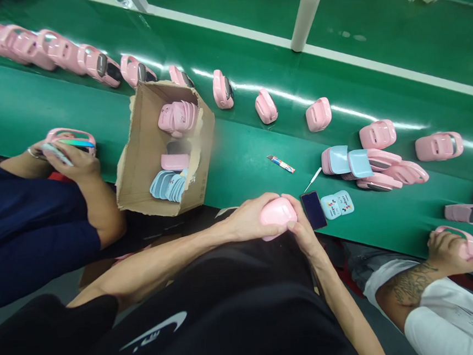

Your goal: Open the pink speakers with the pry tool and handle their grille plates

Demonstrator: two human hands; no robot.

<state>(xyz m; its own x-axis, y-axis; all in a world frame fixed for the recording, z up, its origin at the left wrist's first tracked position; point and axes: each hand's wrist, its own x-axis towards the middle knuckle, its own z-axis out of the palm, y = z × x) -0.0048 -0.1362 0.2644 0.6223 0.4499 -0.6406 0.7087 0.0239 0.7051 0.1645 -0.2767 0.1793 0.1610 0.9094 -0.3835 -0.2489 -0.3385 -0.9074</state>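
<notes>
A glossy pink plastic case (279, 212) is held close to my body at the bench's near edge. My left hand (250, 217) wraps its left side, fingers along the top. On the right side my right hand (303, 229) grips it, with the thumb pressed on its lower edge. My palms and the underside of the case are hidden. Just right of my hands lie a dark phone (314, 210) and light-blue printed panels (337, 204). A thin white-handled tool (313, 179) and a colourful cutter-like tool (280, 163) rest farther back.
An open cardboard box (136, 169) with pink and blue panels stands to the left. Pink housings (223, 89) line the green bench (238, 149). Blue panels (338, 160) sit on stacked pink parts at right. Co-workers' hands (75, 161) on both sides hold pink parts.
</notes>
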